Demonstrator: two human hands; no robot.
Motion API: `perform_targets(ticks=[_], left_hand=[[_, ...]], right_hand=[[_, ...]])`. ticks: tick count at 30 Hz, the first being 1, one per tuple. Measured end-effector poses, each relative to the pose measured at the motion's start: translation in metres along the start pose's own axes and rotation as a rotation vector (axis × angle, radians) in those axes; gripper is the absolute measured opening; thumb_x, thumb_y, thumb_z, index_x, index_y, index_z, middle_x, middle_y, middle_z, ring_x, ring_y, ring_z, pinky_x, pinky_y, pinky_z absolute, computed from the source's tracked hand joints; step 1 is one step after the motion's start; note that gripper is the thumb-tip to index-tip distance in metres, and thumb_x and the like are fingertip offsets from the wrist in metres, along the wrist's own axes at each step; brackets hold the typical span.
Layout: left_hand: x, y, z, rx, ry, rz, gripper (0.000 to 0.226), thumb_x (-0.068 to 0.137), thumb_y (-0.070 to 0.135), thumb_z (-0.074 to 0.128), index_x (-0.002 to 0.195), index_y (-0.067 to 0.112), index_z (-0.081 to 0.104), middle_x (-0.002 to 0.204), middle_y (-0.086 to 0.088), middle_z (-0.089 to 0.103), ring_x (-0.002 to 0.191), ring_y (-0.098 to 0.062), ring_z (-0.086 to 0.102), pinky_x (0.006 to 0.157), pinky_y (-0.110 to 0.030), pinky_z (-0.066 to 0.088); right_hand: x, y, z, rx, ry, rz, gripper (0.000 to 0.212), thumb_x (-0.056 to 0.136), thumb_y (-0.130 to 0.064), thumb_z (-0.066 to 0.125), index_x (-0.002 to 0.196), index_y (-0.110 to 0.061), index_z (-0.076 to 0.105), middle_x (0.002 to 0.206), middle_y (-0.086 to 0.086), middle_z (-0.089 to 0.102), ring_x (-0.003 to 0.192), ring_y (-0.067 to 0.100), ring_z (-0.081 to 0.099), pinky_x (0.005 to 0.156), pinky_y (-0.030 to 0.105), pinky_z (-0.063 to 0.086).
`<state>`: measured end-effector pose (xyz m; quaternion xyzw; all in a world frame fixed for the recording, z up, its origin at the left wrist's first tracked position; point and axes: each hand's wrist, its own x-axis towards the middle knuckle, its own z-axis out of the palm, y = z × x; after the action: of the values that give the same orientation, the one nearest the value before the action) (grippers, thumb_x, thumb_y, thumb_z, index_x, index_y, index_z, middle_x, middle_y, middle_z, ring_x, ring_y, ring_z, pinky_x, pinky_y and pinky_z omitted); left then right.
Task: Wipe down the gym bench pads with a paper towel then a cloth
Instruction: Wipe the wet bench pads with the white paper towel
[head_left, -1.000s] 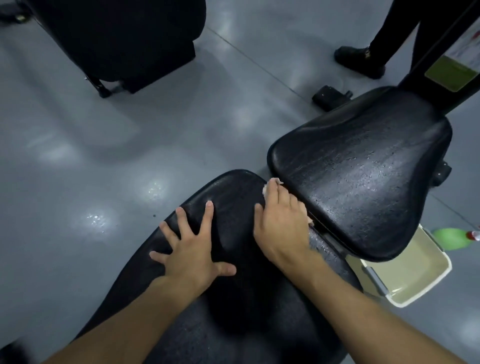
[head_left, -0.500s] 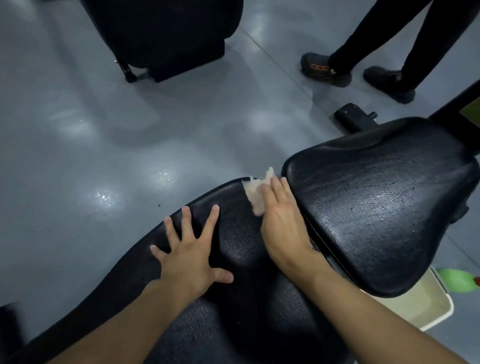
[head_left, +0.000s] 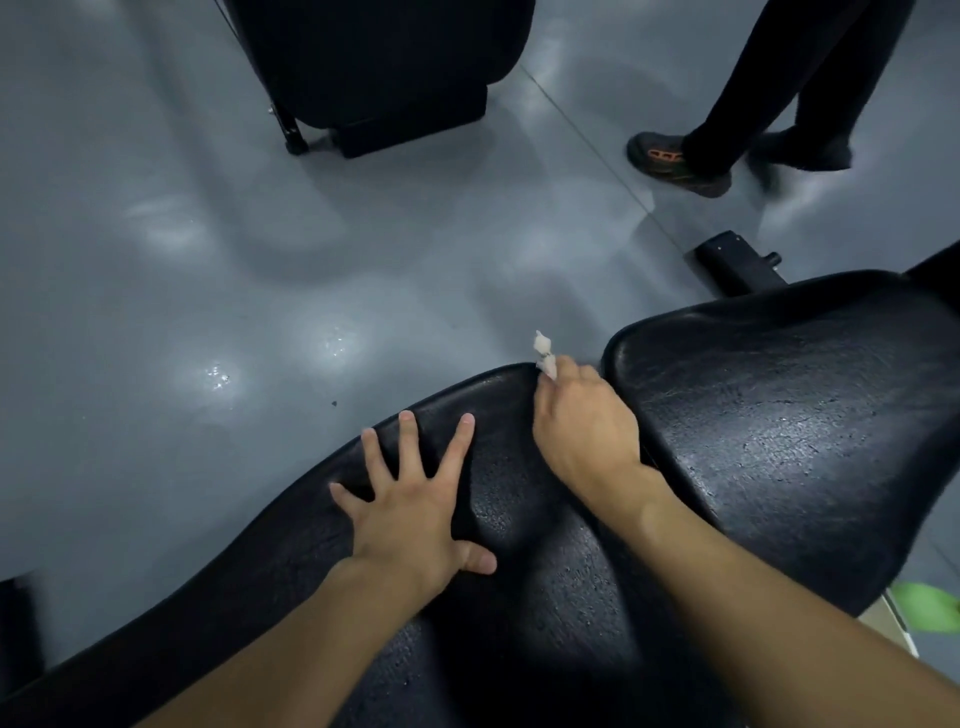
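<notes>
My right grip (head_left: 584, 421) pinches the wadded paper towel (head_left: 544, 353) at the far tip of the near pad (head_left: 519, 525), beside the right pad (head_left: 779, 415), so I should flatten it and press through overlapping strokes while my left grip (head_left: 410, 519), spread flat, braces.

Long black bench pad (head_left: 519, 597): textured, glistening. Left hand (head_left: 415, 519) flat on it, fingers spread, near left edge. Right hand (head_left: 582, 431) at far end, pinching paper towel (head_left: 544, 353). Second pad (head_left: 779, 441) just beside, right. Grey floor (head_left: 208, 312) beneath.
</notes>
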<state>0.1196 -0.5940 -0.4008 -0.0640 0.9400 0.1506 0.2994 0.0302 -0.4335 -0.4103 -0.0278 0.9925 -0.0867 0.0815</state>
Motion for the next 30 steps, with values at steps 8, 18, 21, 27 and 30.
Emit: perform_targets(ticks=[8, 18, 21, 27, 30], left_hand=[[-0.011, -0.035, 0.005, -0.091, 0.176, -0.016, 0.137, 0.054, 0.079, 0.071, 0.152, 0.032, -0.011, 0.161, 0.01, -0.015, 0.15, -0.017, -0.008, 0.117, -0.052, 0.013], [-0.019, -0.097, 0.017, -0.195, 0.159, -0.126, 0.128, 0.056, 0.082, 0.066, 0.145, 0.05, -0.02, 0.157, 0.005, 0.001, 0.147, -0.02, 0.004, 0.111, -0.061, 0.022], [-0.023, -0.105, 0.021, -0.198, 0.153, -0.101, 0.129, 0.058, 0.083, 0.065, 0.148, 0.044, -0.02, 0.16, 0.009, -0.008, 0.149, -0.018, -0.002, 0.115, -0.061, 0.016], [-0.033, -0.114, 0.031, -0.209, 0.163, -0.142, 0.125, 0.063, 0.076, 0.068, 0.141, 0.054, -0.027, 0.161, 0.007, -0.017, 0.149, -0.026, -0.014, 0.117, -0.062, 0.005], [-0.039, -0.11, 0.035, -0.277, 0.135, -0.274, 0.126, 0.06, 0.08, 0.068, 0.143, 0.052, -0.023, 0.16, 0.004, -0.019, 0.149, -0.026, -0.015, 0.112, -0.07, 0.009]], right_hand=[[0.013, -0.051, 0.004, -0.233, -0.032, -0.408, 0.062, 0.099, -0.058, 0.016, 0.104, -0.022, 0.065, 0.101, 0.006, 0.064, 0.1, 0.032, 0.057, 0.097, 0.046, 0.035], [-0.001, -0.09, 0.022, -0.332, -0.035, -0.446, 0.052, 0.091, -0.039, 0.011, 0.096, -0.021, 0.06, 0.098, 0.005, 0.063, 0.094, 0.032, 0.056, 0.1, 0.056, 0.032], [0.008, -0.07, 0.014, -0.302, -0.045, -0.532, 0.052, 0.094, -0.044, 0.013, 0.099, -0.021, 0.059, 0.099, 0.005, 0.065, 0.094, 0.031, 0.057, 0.093, 0.047, 0.036], [-0.002, -0.085, 0.019, -0.364, 0.013, -0.315, 0.059, 0.091, -0.04, 0.007, 0.104, -0.018, 0.06, 0.104, 0.005, 0.061, 0.102, 0.033, 0.052, 0.107, 0.058, 0.026], [-0.013, -0.094, 0.029, -0.375, -0.043, -0.525, 0.05, 0.096, -0.041, 0.01, 0.11, -0.021, 0.054, 0.11, 0.003, 0.059, 0.106, 0.03, 0.052, 0.108, 0.059, 0.02]])
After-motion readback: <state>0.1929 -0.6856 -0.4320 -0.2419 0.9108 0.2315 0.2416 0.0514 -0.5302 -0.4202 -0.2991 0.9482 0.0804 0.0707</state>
